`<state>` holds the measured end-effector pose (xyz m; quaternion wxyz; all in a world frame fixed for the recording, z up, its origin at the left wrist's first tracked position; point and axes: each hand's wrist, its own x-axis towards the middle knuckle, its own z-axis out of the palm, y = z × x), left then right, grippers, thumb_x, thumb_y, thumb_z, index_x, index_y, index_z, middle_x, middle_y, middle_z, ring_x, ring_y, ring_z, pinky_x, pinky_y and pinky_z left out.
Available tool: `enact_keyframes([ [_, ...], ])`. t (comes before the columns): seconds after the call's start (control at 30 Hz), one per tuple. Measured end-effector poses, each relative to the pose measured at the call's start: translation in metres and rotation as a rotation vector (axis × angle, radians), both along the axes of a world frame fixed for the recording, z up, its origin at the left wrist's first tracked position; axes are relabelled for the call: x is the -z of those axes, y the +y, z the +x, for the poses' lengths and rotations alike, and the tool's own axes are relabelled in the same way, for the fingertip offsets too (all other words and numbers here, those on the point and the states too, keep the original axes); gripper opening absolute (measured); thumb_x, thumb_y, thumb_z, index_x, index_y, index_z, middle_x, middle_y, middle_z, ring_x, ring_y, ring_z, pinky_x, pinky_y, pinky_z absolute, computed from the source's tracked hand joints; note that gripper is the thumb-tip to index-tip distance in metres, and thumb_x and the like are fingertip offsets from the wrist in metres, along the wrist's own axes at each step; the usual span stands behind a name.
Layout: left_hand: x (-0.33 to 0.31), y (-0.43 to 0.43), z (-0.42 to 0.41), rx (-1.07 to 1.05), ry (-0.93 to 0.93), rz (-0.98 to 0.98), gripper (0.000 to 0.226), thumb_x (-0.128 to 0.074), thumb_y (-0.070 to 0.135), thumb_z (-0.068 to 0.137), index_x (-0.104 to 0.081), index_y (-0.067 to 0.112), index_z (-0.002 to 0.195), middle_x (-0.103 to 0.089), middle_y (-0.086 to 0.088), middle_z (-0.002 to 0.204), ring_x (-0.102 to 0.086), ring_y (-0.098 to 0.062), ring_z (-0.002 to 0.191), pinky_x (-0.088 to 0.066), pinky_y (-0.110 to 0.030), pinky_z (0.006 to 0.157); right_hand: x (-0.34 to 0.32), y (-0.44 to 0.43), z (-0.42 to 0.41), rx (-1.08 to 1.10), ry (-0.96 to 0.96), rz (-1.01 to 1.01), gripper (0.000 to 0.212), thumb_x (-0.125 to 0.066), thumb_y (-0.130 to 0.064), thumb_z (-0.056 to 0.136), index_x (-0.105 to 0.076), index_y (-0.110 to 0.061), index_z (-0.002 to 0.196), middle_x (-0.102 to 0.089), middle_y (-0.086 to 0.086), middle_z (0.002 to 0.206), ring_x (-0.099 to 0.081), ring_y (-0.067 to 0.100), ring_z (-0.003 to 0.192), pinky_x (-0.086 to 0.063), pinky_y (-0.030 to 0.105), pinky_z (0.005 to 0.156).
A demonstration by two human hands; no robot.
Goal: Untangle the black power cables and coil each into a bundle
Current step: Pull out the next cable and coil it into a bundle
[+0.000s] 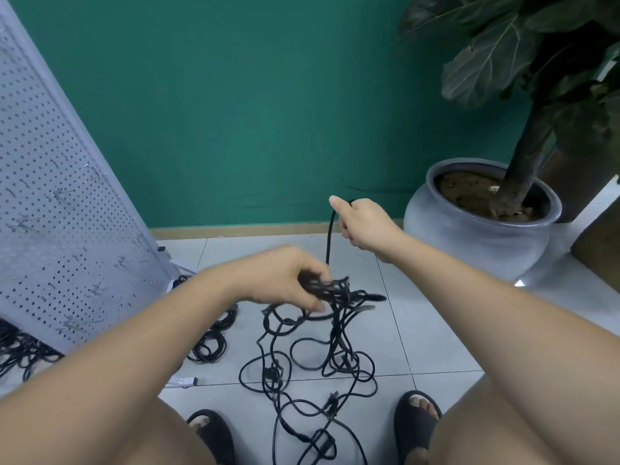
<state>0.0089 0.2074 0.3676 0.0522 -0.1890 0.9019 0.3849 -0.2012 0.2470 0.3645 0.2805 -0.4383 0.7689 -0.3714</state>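
Tangle of black cables (312,360) sprawls on tiled floor (422,330) between sandalled feet, top lifted. Left hand (285,280) pinches knotted clump at tangle top, fingers curled. Right hand (362,224) raised higher, fist around one strand (329,239), thumb out. Coiled bundles (211,344) lie left, near pegboard (50,196). Plant pot (469,223) right.

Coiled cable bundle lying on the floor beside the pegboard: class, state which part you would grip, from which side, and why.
Probably pinch the coiled bundle across all its bunched strands on its right arc, coming down from above. It lies flat on the tile floor, so a top approach lets fingers close round every loop, and the pegboard crowds its left side.
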Motion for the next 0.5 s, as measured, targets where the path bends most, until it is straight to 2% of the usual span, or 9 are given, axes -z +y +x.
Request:
enact_keyframes([
  [0.07,0.011,0.002,-0.002,0.062,-0.138,0.047,0.026,-0.088,0.033,0.085,-0.075,0.031,0.107,-0.076,0.003,0.094,-0.068,-0.021,0.082,-0.056,-0.037,0.082,-0.003,0.000,0.007,-0.010,0.018,-0.050,0.057,-0.044,-0.060,0.108,-0.046,-0.015,0.074,-0.049,0.003,0.065,-0.038,0.023,0.057,-0.036,0.034,0.063],
  [0.17,0.025,-0.001,-0.002,0.081,-0.269,0.040,0.047,-0.088,0.049,0.080,-0.073,0.039,0.123,-0.075,0.018,0.115,-0.068,-0.007,0.110,-0.053,-0.033,0.104,-0.014,0.004,0.014,-0.019,-0.004,-0.115,0.058,-0.046,-0.061,0.107,-0.049,-0.015,0.072,-0.049,0.002,0.063,-0.041,0.021,0.057,-0.038,0.031,0.062],
  [0.23,0.031,-0.007,-0.001,0.036,-0.295,0.003,0.039,-0.084,0.051,0.085,-0.075,0.039,0.121,-0.075,0.023,0.113,-0.068,-0.001,0.110,-0.052,-0.031,0.107,-0.023,0.009,0.019,-0.054,-0.034,-0.158,0.057,-0.047,-0.058,0.109,-0.051,-0.013,0.073,-0.049,0.003,0.063,-0.040,0.020,0.054,-0.038,0.029,0.058],
  [0.3,0.036,-0.016,-0.001,-0.031,-0.262,-0.060,0.020,-0.078,0.043,0.091,-0.079,0.036,0.110,-0.076,0.024,0.102,-0.069,0.000,0.101,-0.054,-0.027,0.100,-0.029,0.015,0.024,-0.100,-0.041,-0.180,0.057,-0.047,-0.056,0.110,-0.052,-0.011,0.075,-0.048,0.005,0.064,-0.038,0.019,0.054,-0.036,0.027,0.056],
  [0.37,0.040,-0.026,-0.004,-0.170,-0.176,-0.144,0.009,-0.074,0.033,0.091,-0.078,0.025,0.094,-0.078,0.014,0.092,-0.070,-0.012,0.092,-0.057,-0.031,0.087,-0.033,0.020,0.028,-0.130,-0.044,-0.205,0.059,-0.046,-0.055,0.110,-0.051,-0.009,0.074,-0.048,0.004,0.064,-0.038,0.020,0.054,-0.036,0.027,0.056],
  [0.43,0.046,-0.034,-0.009,-0.367,-0.064,-0.192,0.014,-0.074,0.033,0.089,-0.071,0.020,0.086,-0.078,0.005,0.087,-0.068,-0.020,0.081,-0.055,-0.032,0.069,-0.038,0.024,0.031,-0.147,-0.050,-0.249,0.065,-0.045,-0.056,0.111,-0.047,-0.002,0.074,-0.048,0.003,0.062,-0.038,0.020,0.054,-0.036,0.030,0.059],
  [0.5,0.052,-0.040,-0.014,-0.502,0.020,-0.162,0.023,-0.077,0.045,0.090,-0.067,0.024,0.093,-0.077,0.004,0.087,-0.065,-0.018,0.073,-0.050,-0.030,0.062,-0.045,0.026,0.032,-0.150,-0.069,-0.302,0.068,-0.046,-0.056,0.111,-0.047,0.001,0.075,-0.049,0.002,0.060,-0.039,0.020,0.054,-0.036,0.031,0.060],
])
